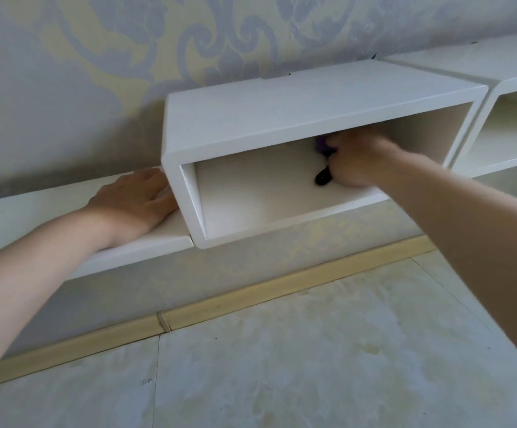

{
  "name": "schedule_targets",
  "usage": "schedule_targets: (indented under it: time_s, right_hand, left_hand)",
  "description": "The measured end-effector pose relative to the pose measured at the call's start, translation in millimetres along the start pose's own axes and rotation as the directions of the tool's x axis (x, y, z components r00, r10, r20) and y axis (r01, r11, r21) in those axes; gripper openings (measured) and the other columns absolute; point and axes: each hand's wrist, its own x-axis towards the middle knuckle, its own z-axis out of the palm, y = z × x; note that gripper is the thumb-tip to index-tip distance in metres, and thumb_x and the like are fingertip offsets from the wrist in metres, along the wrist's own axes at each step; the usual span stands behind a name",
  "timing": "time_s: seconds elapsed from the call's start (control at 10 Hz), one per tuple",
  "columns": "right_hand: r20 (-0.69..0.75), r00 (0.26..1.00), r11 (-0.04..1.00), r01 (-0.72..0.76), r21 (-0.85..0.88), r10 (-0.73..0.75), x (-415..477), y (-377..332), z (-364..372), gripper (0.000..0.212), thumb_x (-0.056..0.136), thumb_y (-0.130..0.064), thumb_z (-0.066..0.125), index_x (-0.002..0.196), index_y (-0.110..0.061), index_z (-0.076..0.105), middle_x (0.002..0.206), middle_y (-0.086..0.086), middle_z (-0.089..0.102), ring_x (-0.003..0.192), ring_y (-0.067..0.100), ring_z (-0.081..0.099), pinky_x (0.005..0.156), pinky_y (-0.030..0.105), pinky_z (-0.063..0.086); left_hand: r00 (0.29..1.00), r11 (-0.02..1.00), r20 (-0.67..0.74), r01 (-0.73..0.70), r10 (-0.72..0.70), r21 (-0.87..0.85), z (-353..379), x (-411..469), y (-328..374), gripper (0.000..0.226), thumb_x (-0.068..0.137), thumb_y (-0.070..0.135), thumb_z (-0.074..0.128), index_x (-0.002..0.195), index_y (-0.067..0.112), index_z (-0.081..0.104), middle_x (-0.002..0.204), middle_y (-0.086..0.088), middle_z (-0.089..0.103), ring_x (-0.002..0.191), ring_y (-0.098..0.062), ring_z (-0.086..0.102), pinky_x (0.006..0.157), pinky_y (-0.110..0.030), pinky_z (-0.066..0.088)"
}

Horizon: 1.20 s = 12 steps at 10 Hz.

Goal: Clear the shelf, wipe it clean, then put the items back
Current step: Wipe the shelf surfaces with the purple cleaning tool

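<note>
**Shelf cleanup: looks like the clearing stage is almost over**

Right grip [354, 160] is deep inside the white box shelf [281, 97], toward its back right corner. It's clenched round a purple thing [323, 143], with a black bit [323, 178] poking out below. Too blurry to say whether that's cloth or clutter. Left grip [133, 199] lies flat and relaxed on the low ledge [19, 217] by the shelf's left edge. My guess: wiping and restocking are still to do.

The right hand [356, 159] was inside the white box shelf [281, 97], fingers curled round a blurred purple-and-black item [322, 179]. The left hand [133, 199] lay flat on the lower ledge [19, 217].
</note>
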Motion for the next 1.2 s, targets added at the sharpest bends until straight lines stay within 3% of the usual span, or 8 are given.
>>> schedule_targets:
  time_s: [0.1,0.3,0.4,0.5,0.6,0.8,1.0,1.2]
  right_hand:
    - [-0.129,0.972,0.971,0.21,0.114,-0.195,-52,-54,10,0.039,0.101,-0.032,0.04,0.138,-0.025,0.049,0.14,0.006,0.054,0.125,0.031,0.054,0.091,0.036,0.047]
    - [-0.201,0.899,0.884,0.426,0.193,-0.39,-99,-102,20,0.037,0.101,-0.034,0.037,0.135,-0.028,0.05,0.128,0.001,0.06,0.12,0.029,0.052,0.104,0.043,0.041]
    - [-0.159,0.944,0.916,0.321,0.24,-0.289,-84,-58,18,0.033,0.099,-0.034,0.046,0.131,-0.038,0.053,0.13,0.001,0.062,0.113,0.033,0.061,0.092,0.041,0.052]
    - [-0.152,0.986,0.99,0.083,0.111,-0.066,-74,18,13,0.034,0.101,-0.03,0.046,0.132,-0.036,0.055,0.118,0.006,0.068,0.094,0.033,0.065,0.077,0.037,0.053]
    - [-0.179,0.982,0.998,-0.059,0.027,0.062,-79,60,12,0.037,0.101,-0.012,0.045,0.135,-0.02,0.056,0.115,0.012,0.067,0.083,0.028,0.05,0.069,0.032,0.041]
    - [-0.192,0.973,0.987,0.146,0.061,-0.132,-128,18,4,0.041,0.092,-0.008,0.058,0.129,-0.025,0.058,0.116,0.0,0.069,0.092,0.026,0.066,0.067,0.028,0.04]
    - [-0.02,0.92,0.753,0.333,0.568,-0.392,-184,-60,-21,0.042,0.101,-0.011,0.047,0.118,-0.042,0.07,0.087,-0.031,0.069,0.092,-0.006,0.066,0.079,0.012,0.051]
    - [0.093,0.834,0.475,0.214,0.854,-0.543,-183,-141,-42,0.041,0.105,-0.008,0.039,0.116,-0.033,0.07,0.091,-0.019,0.076,0.088,-0.006,0.07,0.091,0.02,0.052]
  left_hand:
    - [1.0,0.999,-0.009,0.017,-0.017,0.041,1,3,-2,0.056,0.092,0.075,0.027,0.125,0.039,0.055,0.136,0.008,0.054,0.126,-0.026,0.048,0.101,-0.053,0.045]
    - [0.998,0.998,0.023,0.057,-0.058,0.039,11,14,-22,0.049,0.088,0.084,0.022,0.118,0.057,0.049,0.123,0.03,0.045,0.128,-0.021,0.048,0.1,-0.051,0.047]
    - [0.997,0.999,0.055,0.05,-0.05,0.0,6,11,-16,0.042,0.09,0.082,0.022,0.116,0.06,0.047,0.126,0.029,0.045,0.13,-0.02,0.048,0.101,-0.048,0.045]
    - [0.999,1.0,0.038,0.022,-0.022,0.017,-7,-3,6,0.05,0.098,0.066,0.029,0.131,0.039,0.055,0.146,0.005,0.05,0.132,-0.025,0.046,0.105,-0.045,0.04]
    - [1.0,1.0,0.024,0.019,-0.019,-0.009,-22,-14,26,0.049,0.102,0.053,0.034,0.139,0.027,0.054,0.148,-0.004,0.049,0.133,-0.031,0.045,0.104,-0.043,0.038]
    - [0.997,0.994,0.041,0.062,-0.065,0.087,-53,-45,50,0.041,0.1,0.049,0.023,0.117,0.031,0.056,0.132,-0.01,0.052,0.12,-0.036,0.05,0.098,-0.044,0.043]
    - [0.989,0.993,0.137,0.041,-0.056,0.11,-69,-89,30,0.043,0.1,0.048,0.035,0.138,0.031,0.047,0.149,-0.004,0.041,0.135,-0.03,0.041,0.108,-0.043,0.037]
    - [0.961,0.977,0.204,0.161,-0.187,0.137,-93,-132,-18,0.06,0.096,0.056,0.027,0.15,0.031,0.035,0.157,0.002,0.03,0.144,-0.02,0.028,0.112,-0.036,0.028]
